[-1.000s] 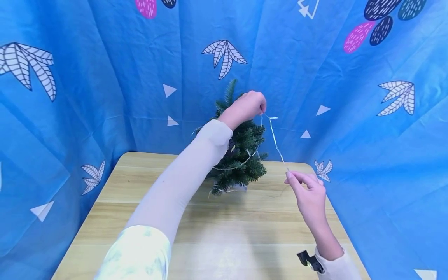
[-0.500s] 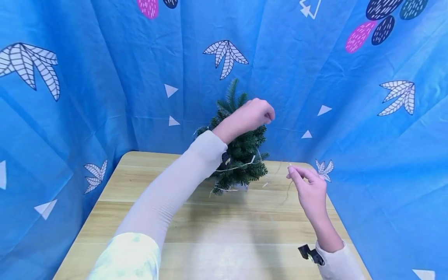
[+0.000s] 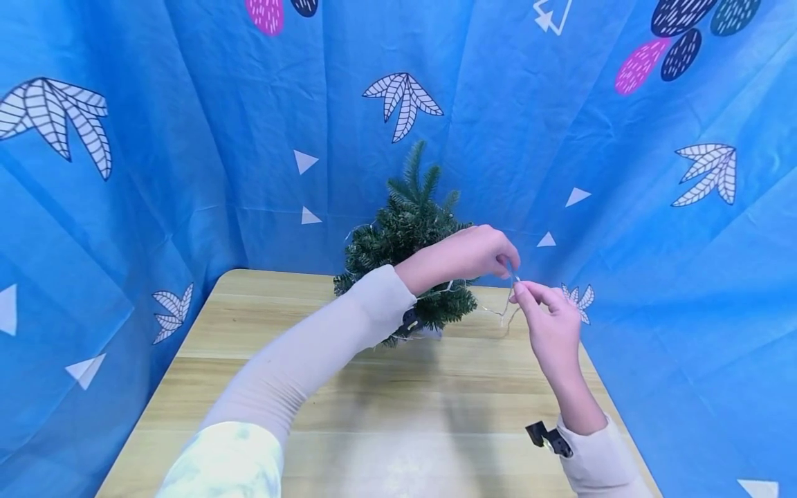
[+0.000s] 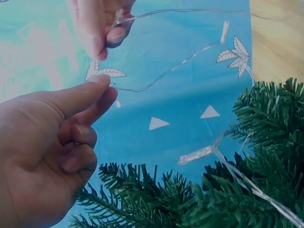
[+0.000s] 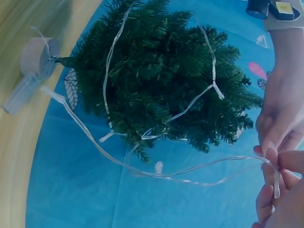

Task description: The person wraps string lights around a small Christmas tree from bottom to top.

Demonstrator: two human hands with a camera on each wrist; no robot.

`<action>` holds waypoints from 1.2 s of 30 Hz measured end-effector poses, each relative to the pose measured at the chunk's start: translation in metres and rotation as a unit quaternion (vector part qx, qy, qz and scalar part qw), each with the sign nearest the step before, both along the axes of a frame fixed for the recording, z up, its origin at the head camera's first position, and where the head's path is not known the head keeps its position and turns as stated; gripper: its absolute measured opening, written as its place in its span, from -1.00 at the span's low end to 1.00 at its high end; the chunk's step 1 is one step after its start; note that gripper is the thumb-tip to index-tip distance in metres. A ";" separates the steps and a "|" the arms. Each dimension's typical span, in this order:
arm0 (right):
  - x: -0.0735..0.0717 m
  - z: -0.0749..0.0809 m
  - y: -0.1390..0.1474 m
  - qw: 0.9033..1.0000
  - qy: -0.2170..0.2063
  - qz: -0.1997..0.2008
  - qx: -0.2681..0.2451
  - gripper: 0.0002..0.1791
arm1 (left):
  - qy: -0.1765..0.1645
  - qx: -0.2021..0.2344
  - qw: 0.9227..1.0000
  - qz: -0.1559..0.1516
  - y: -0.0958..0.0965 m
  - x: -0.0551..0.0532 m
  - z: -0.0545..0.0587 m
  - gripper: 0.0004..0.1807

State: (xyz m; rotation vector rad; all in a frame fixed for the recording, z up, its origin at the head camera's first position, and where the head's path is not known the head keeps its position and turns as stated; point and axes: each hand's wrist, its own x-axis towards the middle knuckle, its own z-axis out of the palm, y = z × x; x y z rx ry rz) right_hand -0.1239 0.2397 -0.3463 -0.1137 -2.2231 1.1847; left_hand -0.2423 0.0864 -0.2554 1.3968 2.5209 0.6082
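A small green artificial Christmas tree [image 3: 398, 235] stands on the table, wrapped with a clear-wired string of fairy lights [image 5: 111, 71]. My left hand [image 3: 479, 252] reaches across the front of the tree to its right side. In the left wrist view, the thumb and forefinger of my left hand [image 4: 42, 142] pinch the wire [image 4: 156, 80]. Just beside it, my right hand [image 3: 554, 332] pinches another stretch of the same string, a small bulb [image 5: 277, 184] showing at its fingers in the right wrist view. Slack wire runs from both hands back to the tree.
The wooden table [image 3: 398, 401] is enclosed by blue patterned cloth [image 3: 261, 138] at the back and sides. In the right wrist view, the tree's pale round base [image 5: 38, 57] sits beside a clear plastic piece [image 5: 21, 92]. A black wrist camera [image 3: 548, 439] is on the right cuff.
My left hand has come down and right from beside the upper tree to my right hand. The wire once stretched between the hands now hangs slack. My right hand has barely moved.
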 end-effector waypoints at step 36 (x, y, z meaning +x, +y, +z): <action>0.000 0.001 -0.011 0.998 -0.045 0.019 -0.034 -0.66 | 0.044 0.076 0.992 0.089 -0.009 -0.062 0.033 -0.80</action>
